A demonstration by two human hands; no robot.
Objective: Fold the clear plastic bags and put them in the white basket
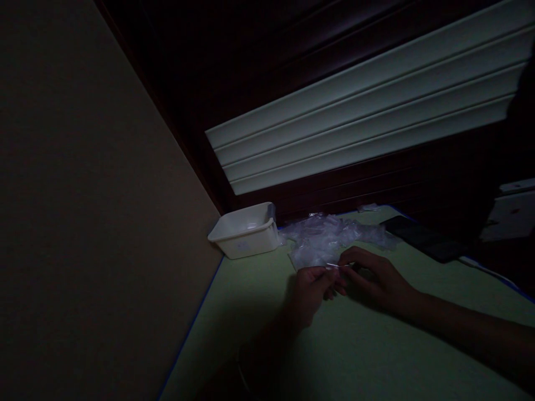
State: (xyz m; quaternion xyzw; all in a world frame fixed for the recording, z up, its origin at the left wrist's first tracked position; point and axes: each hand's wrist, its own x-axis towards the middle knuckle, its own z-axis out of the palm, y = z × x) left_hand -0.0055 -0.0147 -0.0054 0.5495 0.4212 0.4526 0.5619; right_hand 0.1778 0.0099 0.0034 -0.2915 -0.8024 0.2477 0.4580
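Note:
My left hand [311,292] and my right hand [378,278] meet above the pale green table, fingertips close together. Between them is a small, thin, shiny whitish piece [332,265], too small and dark to name. The left thumb and fingers pinch it from one side. On the other side my right thumb and index finger come together at its end. Just behind the hands lies a heap of clear plastic bags [321,236], crumpled and overlapping.
A white plastic tub [244,239] stands at the back left against the wall. To the right lies a dark flat device [426,239] with a white cable [489,270] near it. The green table [259,301] has a blue edge. Behind is a dark panel with pale slats [355,106].

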